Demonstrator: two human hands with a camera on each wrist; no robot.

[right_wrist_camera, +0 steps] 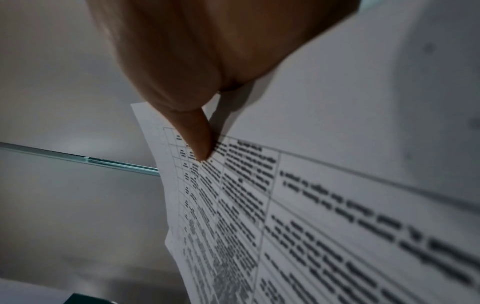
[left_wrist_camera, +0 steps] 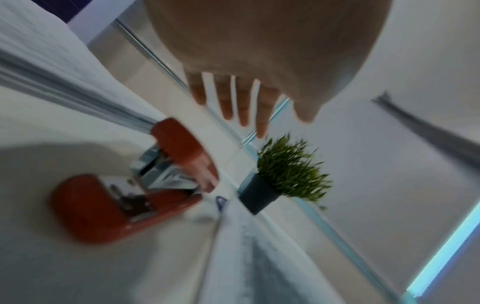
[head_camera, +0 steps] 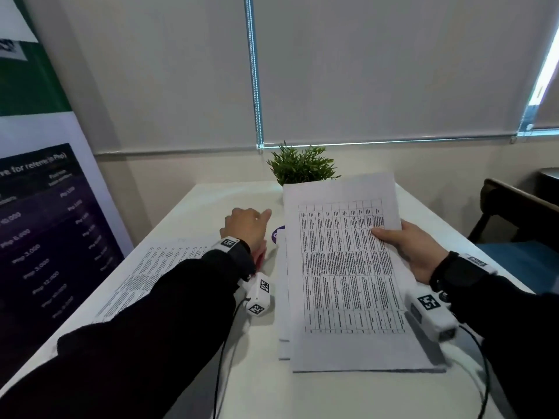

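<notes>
Left hand (head_camera: 246,226) hovers over the middle of the surface (head_camera: 208,198), fingers (left_wrist_camera: 242,102) straight and spread, gripping nothing. Stapler (left_wrist_camera: 124,197), red, lies on the surface right under that palm and wrist. The head view hides nearly all of it behind the hand. Wrist view is blurred, but the top arm looks swung up off the base. Hinge end is toward the plant (head_camera: 302,164) at the far edge, open end toward the near edge. Long axis seems to point at the plant, though this is a judgement only.

Right hand (head_camera: 414,252) pinches sheets (head_camera: 348,267) at their right edge, thumb (right_wrist_camera: 197,139) on the printed table, other fingers hidden beneath. Sheets are raised and tilted over a stack (head_camera: 283,313) lying flat toward the surface's right edge. More pages (head_camera: 145,267) lie flat along the left edge, partly under the left sleeve.

Stapler sits just left of the held sheets. Left hand is the nearer one, directly above it. Likely next move: left hand drops and closes on the stapler, a reach downward rather than sideways.
</notes>
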